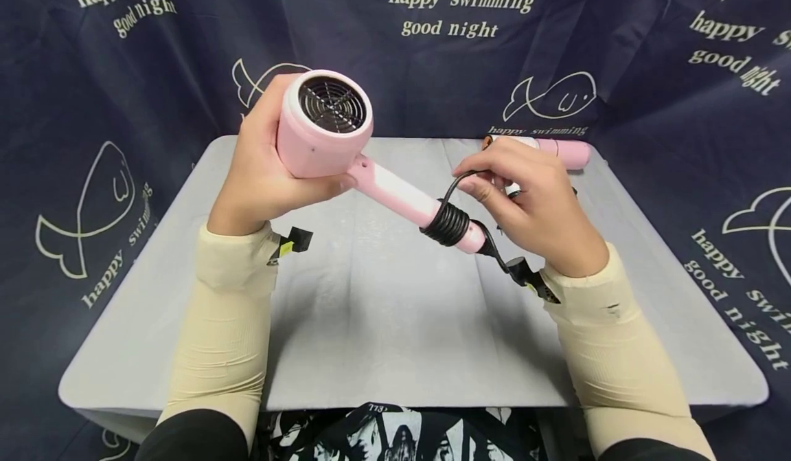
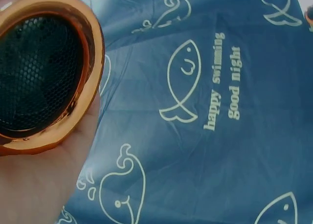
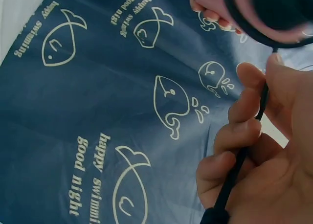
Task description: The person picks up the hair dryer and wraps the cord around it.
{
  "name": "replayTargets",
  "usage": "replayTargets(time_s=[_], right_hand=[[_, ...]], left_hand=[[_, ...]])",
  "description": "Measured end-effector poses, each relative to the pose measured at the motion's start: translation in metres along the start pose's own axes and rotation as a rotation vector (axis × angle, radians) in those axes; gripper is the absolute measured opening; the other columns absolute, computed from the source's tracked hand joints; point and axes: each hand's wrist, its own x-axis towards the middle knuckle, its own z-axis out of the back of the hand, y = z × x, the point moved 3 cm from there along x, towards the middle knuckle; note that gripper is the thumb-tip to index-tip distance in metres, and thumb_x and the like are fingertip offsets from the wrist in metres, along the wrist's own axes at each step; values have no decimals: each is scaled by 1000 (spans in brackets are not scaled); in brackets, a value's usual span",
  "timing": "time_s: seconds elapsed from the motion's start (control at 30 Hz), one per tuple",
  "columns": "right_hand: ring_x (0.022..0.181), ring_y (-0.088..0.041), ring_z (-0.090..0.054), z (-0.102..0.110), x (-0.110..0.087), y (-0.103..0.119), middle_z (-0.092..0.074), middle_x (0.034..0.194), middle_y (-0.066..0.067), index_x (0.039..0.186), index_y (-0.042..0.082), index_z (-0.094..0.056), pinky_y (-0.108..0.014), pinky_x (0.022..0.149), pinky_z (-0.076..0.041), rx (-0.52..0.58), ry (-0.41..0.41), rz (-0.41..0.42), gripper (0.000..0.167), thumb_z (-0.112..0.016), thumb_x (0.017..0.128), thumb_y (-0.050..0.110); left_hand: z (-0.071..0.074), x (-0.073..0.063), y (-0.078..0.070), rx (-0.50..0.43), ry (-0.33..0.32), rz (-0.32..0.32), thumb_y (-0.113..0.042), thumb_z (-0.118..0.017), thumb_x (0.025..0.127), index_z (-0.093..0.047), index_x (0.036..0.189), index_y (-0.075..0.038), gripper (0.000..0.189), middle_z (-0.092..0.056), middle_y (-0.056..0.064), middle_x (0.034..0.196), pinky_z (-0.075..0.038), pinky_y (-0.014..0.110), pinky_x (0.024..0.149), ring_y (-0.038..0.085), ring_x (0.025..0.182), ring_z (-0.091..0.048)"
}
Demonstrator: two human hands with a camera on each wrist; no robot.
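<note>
My left hand [image 1: 259, 152] grips a pink hair dryer [image 1: 321, 152] round its barrel, holding it above the table with the round rear grille tilted up. In the left wrist view the copper-rimmed mesh outlet [image 2: 93, 62] of the dryer sits against the palm. The handle slopes down to the right, and a black cord [image 1: 446, 225] is wound in several turns about its lower end. My right hand [image 1: 537, 200] pinches a loose stretch of this cord between thumb and forefinger. In the right wrist view the cord [image 3: 238, 168] runs down across the curled fingers.
A pink and white cylindrical object [image 1: 565, 153] lies at the table's back right corner, partly hidden behind the right hand. The table [image 1: 383, 337] has a pale cover, and a dark blue printed curtain [image 1: 426, 90] hangs round its back and sides.
</note>
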Motion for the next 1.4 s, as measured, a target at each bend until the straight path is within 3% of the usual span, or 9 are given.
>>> replayTargets(time_s=[0.17, 0.4, 0.6, 0.73, 0.97, 1.1, 1.17, 1.3, 1.4], right_hand=[[72, -5, -49, -6, -4, -13, -63, 80, 1, 105, 5, -77, -20, 67, -39, 91, 38, -54, 13, -69, 98, 12], [85, -16, -65, -23, -11, -22, -74, 97, 2, 114, 10, -76, -26, 78, -52, 294, 131, -247, 20, -59, 103, 7], [71, -16, -61, -39, -11, -13, -68, 79, -4, 105, 6, -72, -26, 64, -51, 490, 117, -330, 13, -61, 98, 7], [68, -18, -66, -52, -14, -9, -70, 75, -6, 103, 12, -69, -29, 67, -58, 552, 162, -422, 18, -51, 107, 14], [74, -14, -72, -62, -19, 1, -72, 80, -2, 102, 6, -62, -33, 72, -63, 359, 249, -477, 22, -46, 110, 18], [67, -7, -67, -59, -20, 9, -70, 77, 7, 98, 14, -56, -28, 63, -58, 205, 309, -478, 16, -48, 109, 22], [61, -4, -61, -56, -21, 13, -67, 75, 12, 96, 17, -56, -26, 56, -52, 110, 328, -443, 14, -50, 108, 22], [54, -2, -51, -51, -20, 16, -63, 70, 15, 91, 18, -57, -24, 53, -45, -32, 321, -387, 17, -53, 107, 22], [54, -2, -50, -43, -19, 16, -60, 68, 16, 88, 18, -59, -24, 54, -44, -112, 303, -363, 18, -55, 105, 21]], left_hand=[[0, 0, -1, -77, -95, -17, 5, -90, 51, -63, 123, 5, 78, -69, 4, 114, -48, 39, 101, 33, 109, -60], [-2, -1, -2, -171, -163, 3, 6, -86, 51, -64, 124, -1, 76, -70, 11, 109, -52, 40, 95, 36, 103, -64], [-5, -1, -2, -164, -207, 10, 1, -85, 56, -62, 126, -2, 74, -69, 15, 112, -53, 40, 93, 36, 101, -64], [-7, 0, -2, -160, -245, 13, -1, -84, 60, -61, 126, -4, 70, -69, 12, 112, -54, 40, 90, 36, 100, -64], [-12, 4, 0, -65, -314, -32, -7, -86, 64, -59, 126, -1, 69, -68, 6, 115, -51, 40, 96, 34, 105, -62], [-12, 4, 3, 43, -303, -75, -10, -86, 68, -56, 130, 3, 69, -66, 1, 118, -50, 39, 99, 31, 110, -61], [-12, 3, 5, 104, -303, -63, -11, -85, 70, -55, 131, 3, 70, -66, 3, 119, -49, 37, 99, 28, 111, -60], [-10, 2, 9, 194, -303, 46, -14, -86, 68, -58, 130, -2, 69, -69, 9, 119, -49, 32, 95, 20, 107, -62], [-10, 2, 11, 258, -278, 116, -15, -87, 67, -60, 129, -6, 68, -71, 4, 117, -50, 29, 92, 14, 102, -64]])
